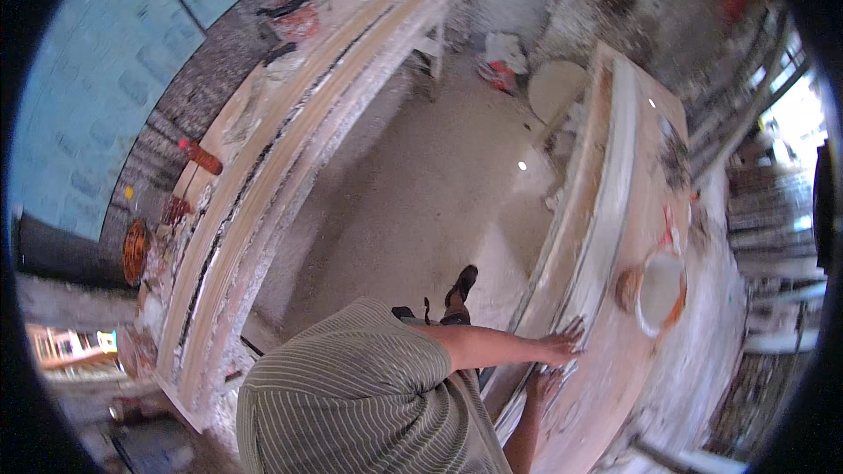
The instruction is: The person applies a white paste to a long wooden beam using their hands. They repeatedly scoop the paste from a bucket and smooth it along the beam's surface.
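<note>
we lean over the right-hand bench (645,149) in a dusty plaster workshop, our left hand (562,344) laid flat, fingers (575,327) spread wide and gripping nothing, on the long white moulding (606,202) that runs along the bench's near edge. its long axis stretches away from us toward the far wall, so the length lies ahead of the fingertips. our right hand (540,386) sits lower on the same edge, just beside the left and closer to our body; it seems open on the surface, though we cannot tell for sure. a white-filled bowl with an orange rim (660,291) stands on the bench, near the left hand and to its right. across the floor, a second bench (290,123) carries an orange bottle (202,156). we see no readable labels or signs.
</note>
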